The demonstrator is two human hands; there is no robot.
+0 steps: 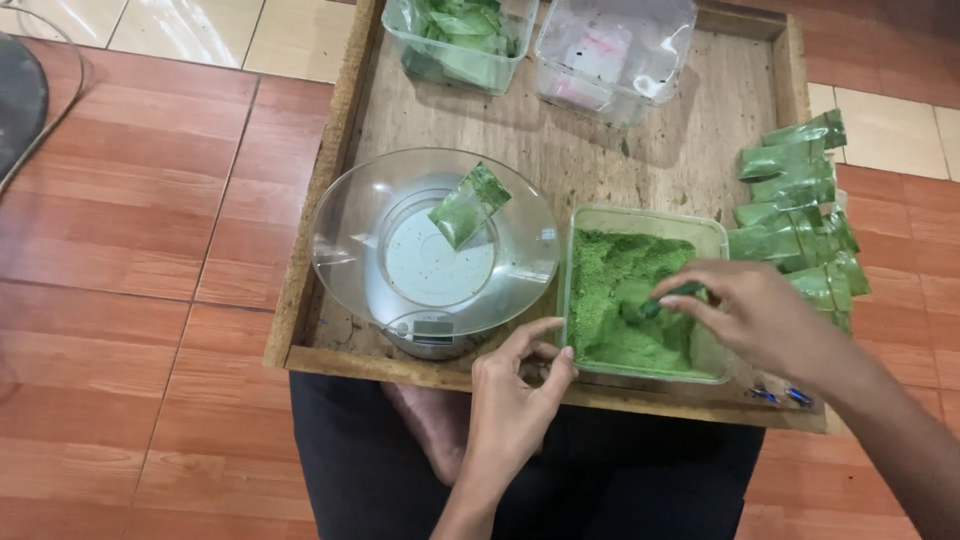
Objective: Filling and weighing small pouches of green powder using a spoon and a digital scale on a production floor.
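Far left: dark round object (18, 95) at frame edge, on the red tile floor (130, 230). Wooden tray (345, 120) sits across the person's lap.

L side of tray: kitchen scale (432, 335) w/ clear bowl (340, 250) on top. Small packet (468, 204) of green powder lies tilted inside the bowl, upper right of centre.

Left hand (515, 385) rests at tray's front edge, just right of the scale base. Fingers curled loosely, index + thumb stretched toward the scale; can't tell if it holds anything, nothing visible in it.

Back of tray: clear tub (462, 40) w/ green packets inside; next to it another clear tub (615, 55) w/ white/pinkish contents, too blurred to tell what.

Centre-right: clear box (720, 235) full of loose green powder (610, 275), just beside the scale. Right hand (750, 310) is over the box, fingers pinched around a small green scoop (672, 297), tip down in the powder.

Far R: pile of filled green packets (795, 215) overlapping along the tray's right rim, just beside the box. Small blue bits (785, 395) at the front right corner, too small to identify.
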